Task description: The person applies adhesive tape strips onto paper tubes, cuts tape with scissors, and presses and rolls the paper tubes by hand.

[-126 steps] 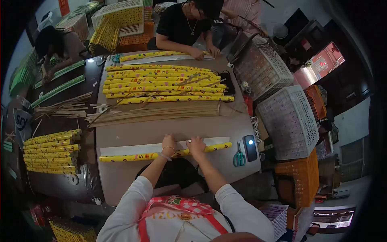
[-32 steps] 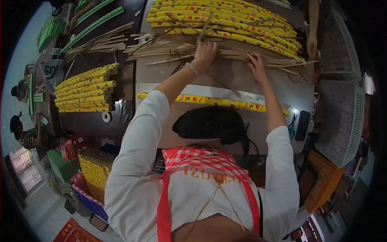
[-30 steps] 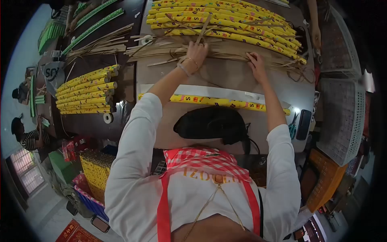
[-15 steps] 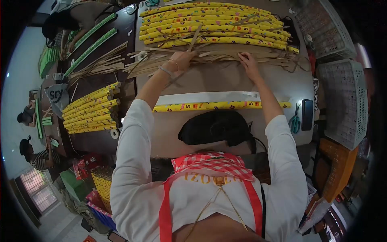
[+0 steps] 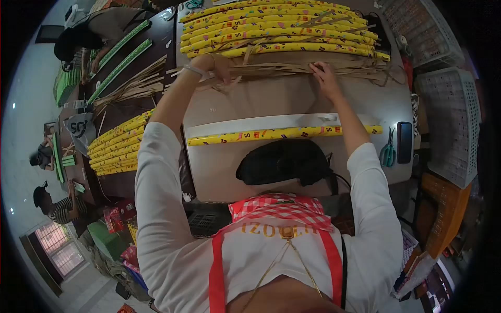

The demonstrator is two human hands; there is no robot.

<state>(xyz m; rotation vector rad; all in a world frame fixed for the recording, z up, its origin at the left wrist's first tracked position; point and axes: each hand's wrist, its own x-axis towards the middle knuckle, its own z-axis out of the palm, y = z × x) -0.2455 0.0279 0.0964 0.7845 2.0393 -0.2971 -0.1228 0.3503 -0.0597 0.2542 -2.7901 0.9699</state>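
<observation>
A bundle of long, thin brown strips [image 5: 276,70] lies across the upper part of the table. My left hand [image 5: 221,69] is over the left part of this bundle, its fingers pointing down and smeared by motion, so its grip cannot be made out. At the right part of the bundle, my right hand [image 5: 324,78] has thumb and fingertips pinched at the strips. Just beyond are several yellow patterned rolls [image 5: 276,35] side by side, with some loose strips lying over them. Nearer to me, one more yellow roll [image 5: 282,134] rests along a white strip [image 5: 261,122].
A black pouch [image 5: 284,163] lies close to me. Teal scissors [image 5: 388,151] and a dark phone [image 5: 404,142] are at the right edge. More yellow rolls [image 5: 117,148] are stacked on the left table. Co-workers handle green strips [image 5: 121,68]. White crates [image 5: 449,125] stand right.
My left hand has moved left along the bundle, away from the strip it was holding up. My right hand stays at nearly the same place. The view has shifted slightly.
</observation>
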